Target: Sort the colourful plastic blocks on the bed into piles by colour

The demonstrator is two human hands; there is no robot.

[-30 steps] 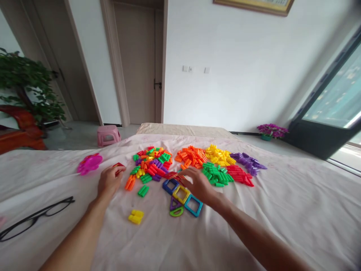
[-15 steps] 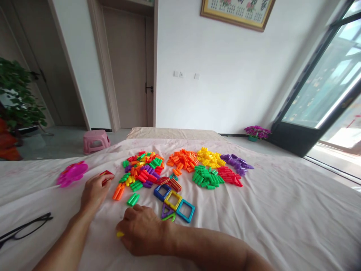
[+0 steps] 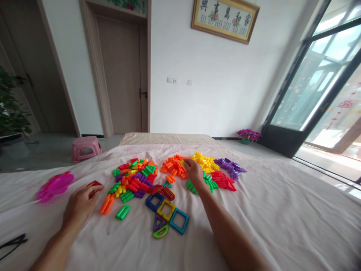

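My left hand (image 3: 80,203) is closed on a flat red piece (image 3: 94,184), left of a mixed heap of coloured plastic pieces (image 3: 138,177). My right hand (image 3: 194,172) reaches over the sorted piles, fingers pinched on a small yellow plastic piece (image 3: 182,163). It hovers between the orange pile (image 3: 173,165) and the yellow pile (image 3: 205,162), covering part of the green pile (image 3: 208,182). Beyond it lie a red pile (image 3: 222,180) and a purple pile (image 3: 231,167). A loose green piece (image 3: 123,212) lies nearer me.
Magnetic frame tiles, including a yellow square (image 3: 166,210) and a light-blue square (image 3: 179,221), lie mid-table beside striped red tiles (image 3: 168,192). A magenta plastic item (image 3: 55,187) and black glasses (image 3: 14,241) are at left. The cloth (image 3: 254,226) is wrinkled.
My right hand has swung forward and right from the near side of the table to the piles, carrying the yellow piece. My left hand keeps its red piece. The view has shifted slightly.
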